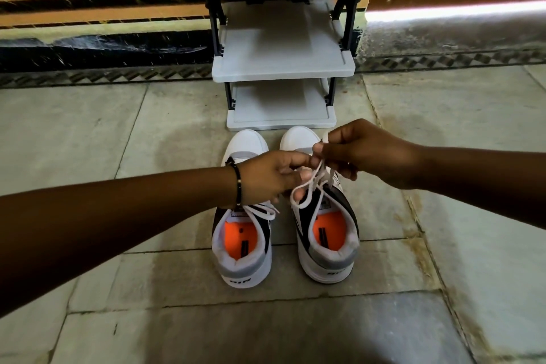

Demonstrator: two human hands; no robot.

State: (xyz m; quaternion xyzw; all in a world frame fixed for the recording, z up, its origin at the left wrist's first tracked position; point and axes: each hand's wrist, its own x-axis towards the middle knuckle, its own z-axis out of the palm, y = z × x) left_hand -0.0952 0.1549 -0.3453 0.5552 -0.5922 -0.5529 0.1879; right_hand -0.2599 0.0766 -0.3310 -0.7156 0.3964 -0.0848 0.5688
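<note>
Laces [313, 182] of frame-right sneaker [326, 248] pinched by left grip [266, 177] and right grip [363, 154]. Risk: loop slips out, knot loosens; hard tug tips sneaker.

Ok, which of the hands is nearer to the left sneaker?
Left. The left hand is right over the left sneaker, pinching the lace. The right hand holds the same lace above the right sneaker, farther off.

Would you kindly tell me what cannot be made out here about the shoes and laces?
Head view: how the laces cross, hidden by the fingers of the left hand and right hand.
Head view: front lacing of the left shoe, covered by the left hand.
Head view: top of the rack, cut off by the upper edge.
</note>
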